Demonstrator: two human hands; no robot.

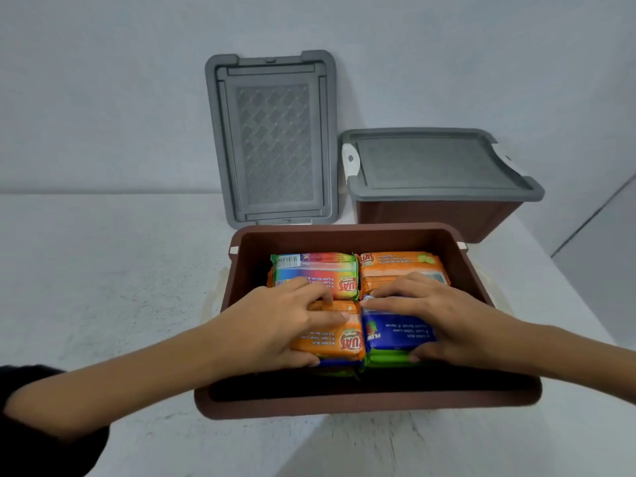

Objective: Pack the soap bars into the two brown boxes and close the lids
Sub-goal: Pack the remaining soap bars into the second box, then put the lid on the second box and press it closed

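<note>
Both the open box (344,229) mid-frame and the closed box (430,215) at the upper right are reddish brown. The loose lid (275,142) at top centre is grey with a woven criss-cross pattern, and the shut lid (437,160) is the same grey with white latches (351,163). The wrappers are the loud part: a rainbow soap bar (316,270) at the back left, a back orange soap bar (402,266) beside it, a front orange soap bar (330,339) with a red logo, a blue soap bar (395,328), and green wrappers (389,358) peeking out underneath. The counter (103,270) is white with faint grey speckles, the wall (103,98) is pale bluish grey, and the sleeve (34,442) in the lower left corner is black.
</note>
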